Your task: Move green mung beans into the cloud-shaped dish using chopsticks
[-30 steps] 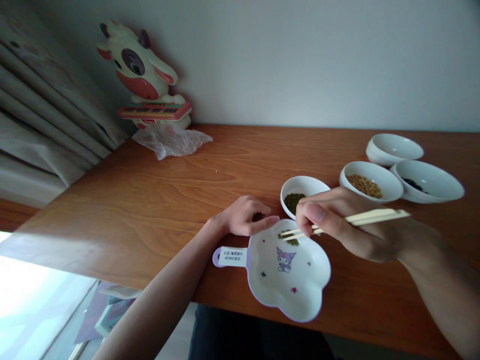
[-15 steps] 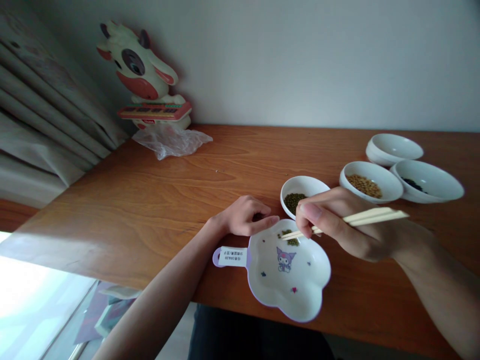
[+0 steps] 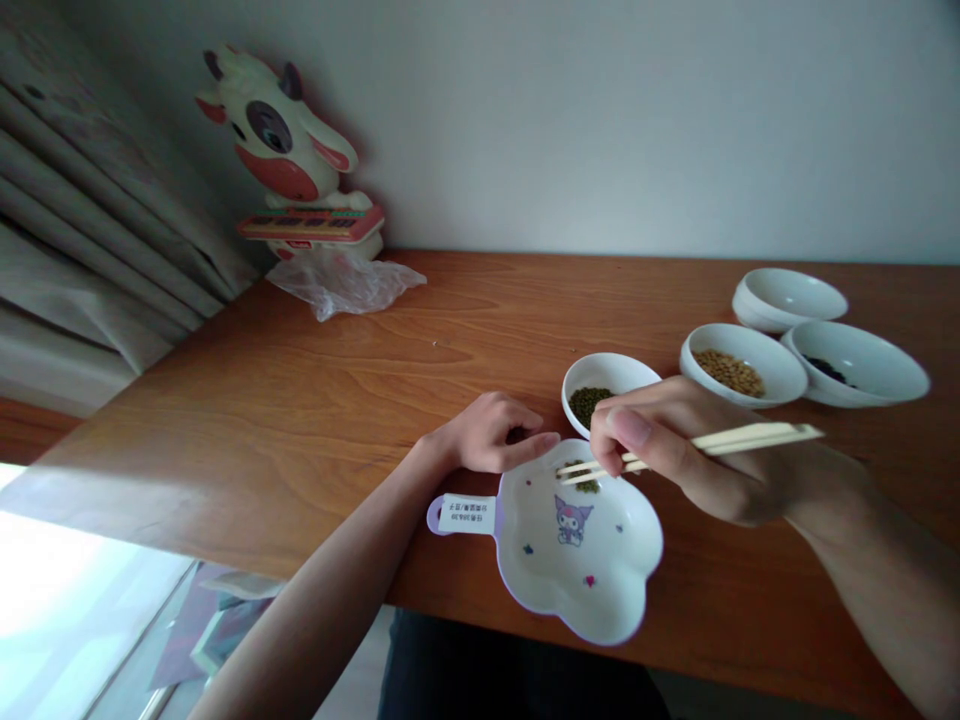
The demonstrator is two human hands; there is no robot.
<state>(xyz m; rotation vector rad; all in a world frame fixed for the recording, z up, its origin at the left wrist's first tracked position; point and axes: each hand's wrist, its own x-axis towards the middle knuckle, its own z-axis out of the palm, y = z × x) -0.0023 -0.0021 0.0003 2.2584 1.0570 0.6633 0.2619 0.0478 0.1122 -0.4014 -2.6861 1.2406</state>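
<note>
Beans (image 3: 588,487) in the dish (image 3: 574,572) lie near the right hand (image 3: 682,445), which grips chopsticks (image 3: 750,437).

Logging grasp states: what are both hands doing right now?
Left hand: loosely curled at the dish edge; whether it grips cannot be told.
Right hand: closed, holding chopsticks.

The head camera is looking forward and down from close above the near edge of the desk (image 3: 360,380), facing its far edge.
</note>
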